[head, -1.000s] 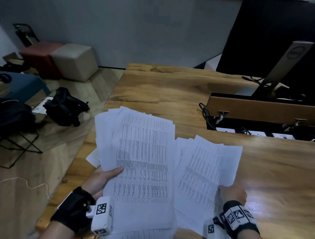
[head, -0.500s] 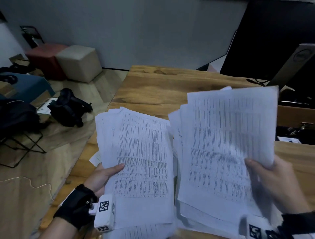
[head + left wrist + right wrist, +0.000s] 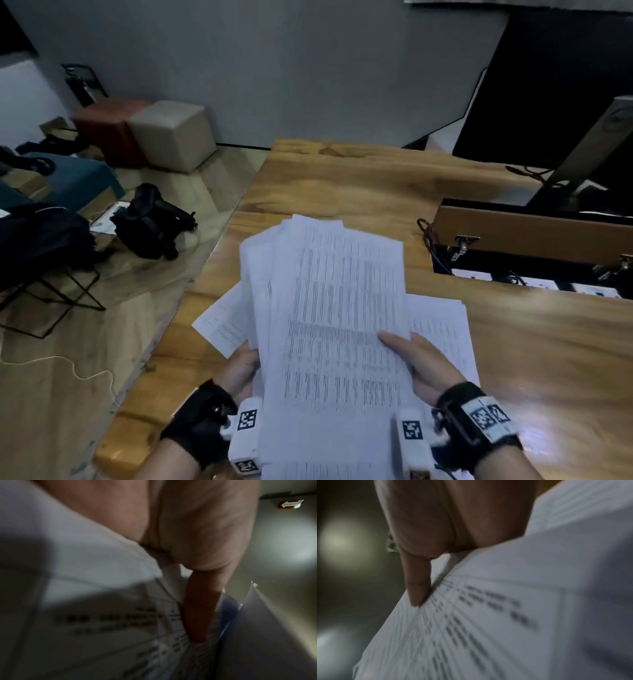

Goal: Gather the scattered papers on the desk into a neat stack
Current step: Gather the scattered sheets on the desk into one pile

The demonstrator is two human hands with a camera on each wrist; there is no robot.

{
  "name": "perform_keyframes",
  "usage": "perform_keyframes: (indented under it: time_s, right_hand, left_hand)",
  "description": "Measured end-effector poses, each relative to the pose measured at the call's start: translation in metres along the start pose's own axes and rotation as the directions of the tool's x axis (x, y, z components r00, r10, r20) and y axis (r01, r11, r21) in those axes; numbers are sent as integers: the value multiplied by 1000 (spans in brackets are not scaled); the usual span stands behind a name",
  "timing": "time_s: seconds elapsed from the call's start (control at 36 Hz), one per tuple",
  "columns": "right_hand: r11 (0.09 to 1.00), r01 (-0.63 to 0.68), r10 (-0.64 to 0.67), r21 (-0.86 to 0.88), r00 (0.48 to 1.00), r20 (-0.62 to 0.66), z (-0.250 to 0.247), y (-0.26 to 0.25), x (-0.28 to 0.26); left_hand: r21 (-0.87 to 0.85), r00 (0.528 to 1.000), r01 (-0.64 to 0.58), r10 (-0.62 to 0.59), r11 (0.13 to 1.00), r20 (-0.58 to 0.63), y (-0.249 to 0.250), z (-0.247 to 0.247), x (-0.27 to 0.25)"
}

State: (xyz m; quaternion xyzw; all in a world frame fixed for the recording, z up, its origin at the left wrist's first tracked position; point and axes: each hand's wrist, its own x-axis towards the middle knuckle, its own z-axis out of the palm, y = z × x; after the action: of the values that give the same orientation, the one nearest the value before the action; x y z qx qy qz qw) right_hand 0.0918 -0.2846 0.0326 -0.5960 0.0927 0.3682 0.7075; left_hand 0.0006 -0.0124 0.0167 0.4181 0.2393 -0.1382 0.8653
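Observation:
A thick bundle of printed white papers (image 3: 335, 325) is raised over the wooden desk (image 3: 359, 181), its sheets fanned unevenly at the top. My left hand (image 3: 241, 371) grips the bundle's left edge, mostly hidden under the sheets. My right hand (image 3: 421, 363) grips the right edge, thumb on top. The left wrist view shows a thumb (image 3: 200, 608) pressed on printed papers (image 3: 102, 622). The right wrist view shows a thumb (image 3: 418, 585) on the papers (image 3: 488, 615). More sheets (image 3: 445, 329) lie on the desk under my right hand. One sheet (image 3: 222, 325) sticks out to the left.
An open cable tray with a raised wooden lid (image 3: 531, 233) is set into the desk at right, behind it a monitor stand (image 3: 582, 154). The desk's left edge drops to the floor, where black bags (image 3: 150, 222) and cube stools (image 3: 171, 133) sit.
My right hand lifted a bundle off the desk at right and swung it left onto the pile held by my left hand. Both hands now hold one combined bundle.

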Motion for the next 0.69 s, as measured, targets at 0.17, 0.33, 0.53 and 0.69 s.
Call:
perform_keyframes:
  time_s: [0.17,0.33,0.53,0.69]
  right_hand:
    - [993,19,-27,-114,998,-64,-3,13,6]
    - [928,180,-255,-325,946,-202,15,19,6]
    - [926,191,-300,-326,897,-325,20,26,14]
    - [581,-586,-129,-565,619,-775,-66,54,22]
  left_hand:
    - [59,981,74,-62,996,-184,2,-5,1]
    - [-56,989,22,-30,998,-146,-1,-9,1]
    - [325,980,-118,162,939,-114,1,-7,-3]
    - [220,980,-170,187,961,-61,20,-27,-26]
